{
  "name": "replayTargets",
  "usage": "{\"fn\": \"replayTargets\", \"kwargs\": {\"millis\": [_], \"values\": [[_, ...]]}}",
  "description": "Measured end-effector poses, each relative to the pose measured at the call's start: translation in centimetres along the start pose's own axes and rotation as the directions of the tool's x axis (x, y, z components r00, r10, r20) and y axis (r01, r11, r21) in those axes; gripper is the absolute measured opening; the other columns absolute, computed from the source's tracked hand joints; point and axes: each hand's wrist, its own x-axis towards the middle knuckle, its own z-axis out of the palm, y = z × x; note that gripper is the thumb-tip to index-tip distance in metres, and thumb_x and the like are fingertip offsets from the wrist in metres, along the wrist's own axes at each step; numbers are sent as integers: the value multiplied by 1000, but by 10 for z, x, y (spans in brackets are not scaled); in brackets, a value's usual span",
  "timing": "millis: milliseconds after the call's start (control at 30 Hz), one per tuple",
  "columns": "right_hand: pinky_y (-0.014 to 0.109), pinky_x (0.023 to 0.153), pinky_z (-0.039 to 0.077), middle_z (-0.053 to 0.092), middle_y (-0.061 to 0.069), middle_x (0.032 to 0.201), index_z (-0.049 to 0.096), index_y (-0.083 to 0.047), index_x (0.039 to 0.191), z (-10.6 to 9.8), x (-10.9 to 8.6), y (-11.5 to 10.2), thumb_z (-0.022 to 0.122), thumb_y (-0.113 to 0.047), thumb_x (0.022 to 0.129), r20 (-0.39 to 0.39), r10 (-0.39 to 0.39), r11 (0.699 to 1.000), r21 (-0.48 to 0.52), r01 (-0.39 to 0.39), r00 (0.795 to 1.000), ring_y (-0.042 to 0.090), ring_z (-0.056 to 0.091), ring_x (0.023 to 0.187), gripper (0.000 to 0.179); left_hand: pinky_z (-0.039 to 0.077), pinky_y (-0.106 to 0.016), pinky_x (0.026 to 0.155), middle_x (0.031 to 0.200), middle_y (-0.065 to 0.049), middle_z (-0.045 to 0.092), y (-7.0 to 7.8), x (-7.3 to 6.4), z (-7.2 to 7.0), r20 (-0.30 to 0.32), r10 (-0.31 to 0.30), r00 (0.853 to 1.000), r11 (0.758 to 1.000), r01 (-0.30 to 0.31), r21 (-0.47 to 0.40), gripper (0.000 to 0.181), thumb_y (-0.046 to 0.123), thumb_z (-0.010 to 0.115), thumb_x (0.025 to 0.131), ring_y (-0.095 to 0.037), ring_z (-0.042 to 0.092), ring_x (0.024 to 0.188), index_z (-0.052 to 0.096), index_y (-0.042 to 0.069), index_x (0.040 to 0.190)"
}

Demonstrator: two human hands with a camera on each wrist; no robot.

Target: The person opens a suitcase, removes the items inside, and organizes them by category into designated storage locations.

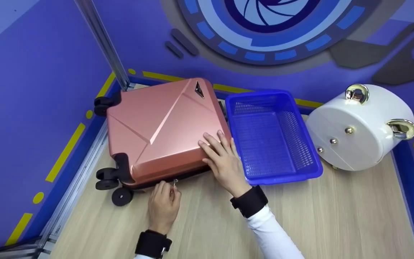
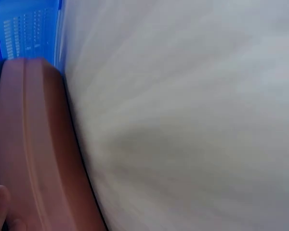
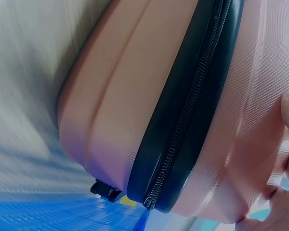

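Note:
A pink hard-shell suitcase (image 1: 164, 126) lies flat on the floor, its black wheels toward the left. My left hand (image 1: 164, 207) is at its near side, fingers curled, pinching a small metal zipper pull (image 1: 175, 182). Only a bit of that hand shows in the left wrist view, at the lower left corner. My right hand (image 1: 226, 167) rests with spread fingers on the lid's near right corner. In the right wrist view the black zipper (image 3: 183, 125) runs along the suitcase's side with its teeth meshed, and the right fingers (image 3: 277, 207) touch the pink shell.
A blue plastic basket (image 1: 230, 118) stands right beside the suitcase. Farther right, a white round stool (image 1: 347, 136) with gold feet lies on its side. Blue panel walls (image 1: 49, 108) with yellow marks bound the wood-grain floor (image 1: 210, 223).

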Motion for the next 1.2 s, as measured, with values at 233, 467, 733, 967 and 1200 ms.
{"fn": "replayTargets", "kwargs": {"millis": [233,467,733,967,1200], "values": [[72,115,27,46,0,161,57,-23,151,1,1,1,62,-32,101,-6,5,1000,13,-5,1000,36,30,154,51,39,-38,56,74,0,45,-14,-2,-13,-13,5,1000,1000,-6,-16,18,8,62,88,-18,45,66,49,10,75],[71,115,28,46,0,161,56,-23,151,2,2,2,60,-34,102,7,-13,1000,8,13,1000,38,31,153,50,39,-35,57,74,0,46,-27,-6,-20,-56,20,998,1000,-20,-8,14,9,58,87,-17,45,66,51,10,75],[67,120,21,44,1,162,56,-22,152,0,7,10,64,-31,101,25,-12,999,40,11,1000,37,28,155,52,37,-34,56,74,-1,48,-43,-7,-32,-96,18,995,1000,-16,23,11,9,57,86,-16,46,66,53,8,75],[68,119,24,46,1,161,57,-21,150,0,9,15,65,-31,100,24,-20,998,56,18,1000,38,30,154,52,38,-42,59,72,-4,49,-58,-9,-49,-127,3,992,996,8,89,16,13,58,86,-25,48,64,51,8,72],[67,120,20,44,1,163,55,-20,152,-5,9,10,64,-29,102,45,-2,999,53,-1,999,37,27,155,51,42,-48,69,74,-7,55,-61,-8,-53,-93,-41,995,985,55,162,23,23,58,92,-35,54,71,55,8,74]]}}
